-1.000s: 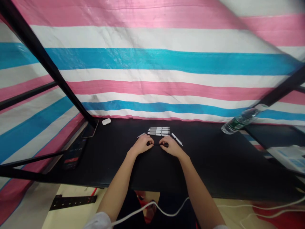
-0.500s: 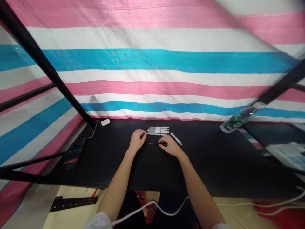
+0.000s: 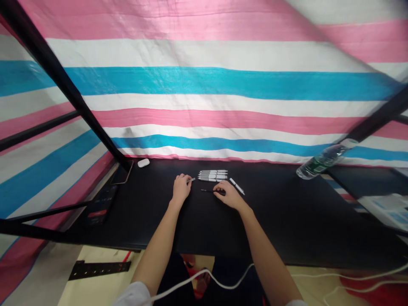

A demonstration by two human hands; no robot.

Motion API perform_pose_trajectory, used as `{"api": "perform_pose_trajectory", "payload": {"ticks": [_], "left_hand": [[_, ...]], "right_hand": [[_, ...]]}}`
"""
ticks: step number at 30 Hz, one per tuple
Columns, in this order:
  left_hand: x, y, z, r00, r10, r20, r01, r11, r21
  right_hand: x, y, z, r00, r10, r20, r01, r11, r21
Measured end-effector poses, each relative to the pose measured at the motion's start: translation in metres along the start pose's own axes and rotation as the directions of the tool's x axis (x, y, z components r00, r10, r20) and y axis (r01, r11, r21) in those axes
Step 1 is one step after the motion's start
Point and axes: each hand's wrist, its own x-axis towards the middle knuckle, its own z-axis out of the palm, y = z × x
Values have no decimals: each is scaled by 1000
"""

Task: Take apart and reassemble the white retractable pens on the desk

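Black tabletop [image 3: 287, 212]: left hand [image 3: 181, 188] curled, fingertips pinching a white pen piece [image 3: 191, 179]; right hand [image 3: 228, 195] pinches a thin black refill [image 3: 208, 191] near white pens [image 3: 213, 175].

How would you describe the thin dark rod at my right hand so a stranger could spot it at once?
On the black table, just on the near side of the neat row of white pens, lies a thin dark rod, its right end at the fingertips of the right hand. Unlike the thick white pens around it, it is slim, black and bare.
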Motion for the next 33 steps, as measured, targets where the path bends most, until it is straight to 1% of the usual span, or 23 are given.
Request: {"api": "perform_pose_trajectory", "payload": {"ticks": [4,7,14,20,22,24,25,27,30,32,33], "left_hand": [[0,-1,1,999,11,-38,-12,1000,-24],[1,-2,3,999,-4,-52,1,999,-50],[2,-2,4,999,-28,-43,24,996,-86],[1,1,0,1000,-10,-28,9,998,-64],[1,1,-2,999,-25,-35,23,997,-71],[1,1,-2,998,-46,-48,41,995,-95],[1,1,-3,997,-56,-54,50,992,-114],[1,0,-3,995,-83,-60,72,983,-170],[2,0,-3,989,-139,-58,114,944,-309],[3,1,-3,984,-168,-51,130,890,-436],[4,1,-3,982,-183,-45,135,850,-510]], "right_hand": [[0,1,1,1000,-7,-18,7,1000,-2],[0,1,2,999,-13,-32,13,1000,-12],[0,2,2,999,-6,-35,6,1000,-12],[1,0,-1,999,3,-44,-3,1000,-6],[1,0,-5,997,14,-78,-15,1000,-21],[1,0,-11,990,30,-136,-36,999,-40],[1,1,-14,986,38,-160,-47,998,-48],[0,3,-18,987,57,-152,-66,996,-52],[-2,6,-20,994,96,-53,-98,994,-41],[-3,8,-20,994,108,8,-108,994,-28],[-4,8,-20,994,109,27,-108,994,-21]]}}
